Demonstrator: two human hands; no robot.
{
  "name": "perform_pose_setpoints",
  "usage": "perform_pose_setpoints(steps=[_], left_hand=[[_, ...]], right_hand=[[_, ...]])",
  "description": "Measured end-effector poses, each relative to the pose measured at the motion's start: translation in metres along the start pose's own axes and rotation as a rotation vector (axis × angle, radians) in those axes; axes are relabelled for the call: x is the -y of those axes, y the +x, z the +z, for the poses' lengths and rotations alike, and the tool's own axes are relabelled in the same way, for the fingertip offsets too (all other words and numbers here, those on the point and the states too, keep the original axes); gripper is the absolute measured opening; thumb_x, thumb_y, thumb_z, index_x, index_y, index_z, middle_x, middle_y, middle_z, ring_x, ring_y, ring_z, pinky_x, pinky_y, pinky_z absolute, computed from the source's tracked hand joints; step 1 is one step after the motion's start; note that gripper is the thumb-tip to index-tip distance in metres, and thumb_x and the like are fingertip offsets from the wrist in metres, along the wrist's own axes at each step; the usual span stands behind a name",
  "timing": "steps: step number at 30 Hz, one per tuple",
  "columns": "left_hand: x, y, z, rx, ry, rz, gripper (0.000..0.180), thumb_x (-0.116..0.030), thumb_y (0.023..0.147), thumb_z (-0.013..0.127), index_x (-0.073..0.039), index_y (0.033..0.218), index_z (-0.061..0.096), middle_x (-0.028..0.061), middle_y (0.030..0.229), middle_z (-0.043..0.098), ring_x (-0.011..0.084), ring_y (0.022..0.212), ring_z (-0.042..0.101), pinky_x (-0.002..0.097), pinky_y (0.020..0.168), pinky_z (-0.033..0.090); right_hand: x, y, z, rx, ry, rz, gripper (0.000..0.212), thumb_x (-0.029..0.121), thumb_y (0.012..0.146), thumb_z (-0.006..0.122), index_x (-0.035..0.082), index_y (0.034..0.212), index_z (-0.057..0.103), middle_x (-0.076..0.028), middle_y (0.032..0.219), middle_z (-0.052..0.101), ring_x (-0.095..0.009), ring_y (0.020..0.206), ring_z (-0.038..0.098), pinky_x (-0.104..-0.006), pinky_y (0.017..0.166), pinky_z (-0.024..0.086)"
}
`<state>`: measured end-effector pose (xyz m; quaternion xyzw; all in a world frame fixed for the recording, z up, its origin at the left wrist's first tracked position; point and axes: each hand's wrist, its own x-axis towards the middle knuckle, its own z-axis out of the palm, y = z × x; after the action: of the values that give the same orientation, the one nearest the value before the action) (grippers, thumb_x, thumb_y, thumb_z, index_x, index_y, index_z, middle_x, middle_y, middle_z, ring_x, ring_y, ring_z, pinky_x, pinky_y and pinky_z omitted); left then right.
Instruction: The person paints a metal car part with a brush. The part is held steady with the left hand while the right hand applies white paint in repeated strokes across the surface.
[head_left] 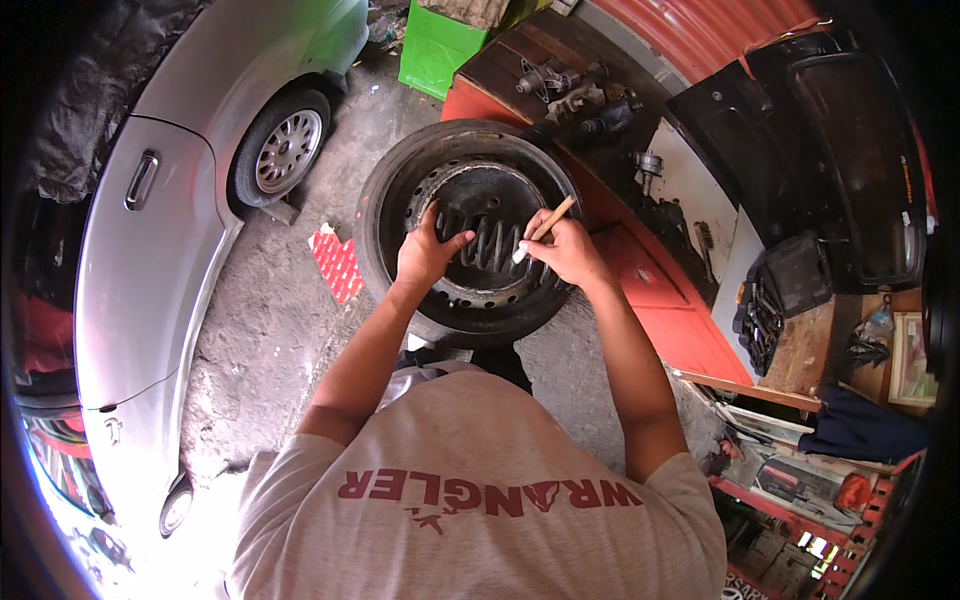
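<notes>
A dark coil spring [491, 243] lies across the middle of a wheel with a tyre [388, 190], which is flat in front of me. My left hand [425, 252] grips the spring's left end, the index finger at its far side and the thumb over the near coils. In my right hand [566, 252] is a brush [554, 216] with a tan wooden handle. Its handle points up and to the right, and its pale tip is close to the spring's right end. The right hand's lower fingers are partly hidden.
A silver car [150, 250] stands at the left. On the right, a red cabinet [650, 290] carries greasy metal parts [580, 95] and an open tool case [785, 290]. Red printed cardboard [336, 264] lies left of the tyre; a green box [437, 50] stands beyond it.
</notes>
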<state>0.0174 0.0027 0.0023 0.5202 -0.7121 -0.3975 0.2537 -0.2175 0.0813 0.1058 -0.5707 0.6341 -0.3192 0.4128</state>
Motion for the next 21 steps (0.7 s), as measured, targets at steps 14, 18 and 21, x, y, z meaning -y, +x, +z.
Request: perform_pose_setpoints(steps=[14, 18, 21], left_hand=[[-0.005, 0.000, -0.002, 0.006, 0.009, 0.013, 0.095, -0.060, 0.079, 0.075, 0.000, 0.145, 0.044, 0.0294, 0.108, 0.069, 0.0423, 0.104, 0.068, 0.0469, 0.086, 0.055], [-0.002, -0.001, -0.002, 0.006, 0.013, -0.011, 0.096, -0.061, 0.079, 0.075, 0.000, 0.146, 0.043, 0.0296, 0.108, 0.069, 0.0422, 0.106, 0.067, 0.0469, 0.087, 0.055], [-0.005, 0.000, 0.000, 0.023, 0.005, -0.027, 0.096, -0.061, 0.079, 0.075, 0.000, 0.146, 0.043, 0.0298, 0.108, 0.069, 0.0422, 0.106, 0.067, 0.0471, 0.088, 0.054]], right_hand=[[-0.013, 0.019, -0.007, -0.220, -0.027, -0.014, 0.015, 0.009, 0.086, 0.074, 0.003, 0.090, 0.061, -0.008, 0.080, 0.069, -0.019, 0.077, 0.070, -0.0333, 0.069, 0.054], [0.003, 0.018, -0.006, -0.047, -0.035, 0.080, 0.015, 0.009, 0.085, 0.075, 0.003, 0.091, 0.061, -0.006, 0.077, 0.067, -0.016, 0.075, 0.069, -0.0342, 0.068, 0.053], [-0.006, 0.025, -0.015, -0.367, -0.199, -0.139, 0.013, 0.005, 0.085, 0.073, 0.002, 0.090, 0.061, -0.006, 0.075, 0.066, -0.013, 0.070, 0.067, -0.0319, 0.065, 0.053]])
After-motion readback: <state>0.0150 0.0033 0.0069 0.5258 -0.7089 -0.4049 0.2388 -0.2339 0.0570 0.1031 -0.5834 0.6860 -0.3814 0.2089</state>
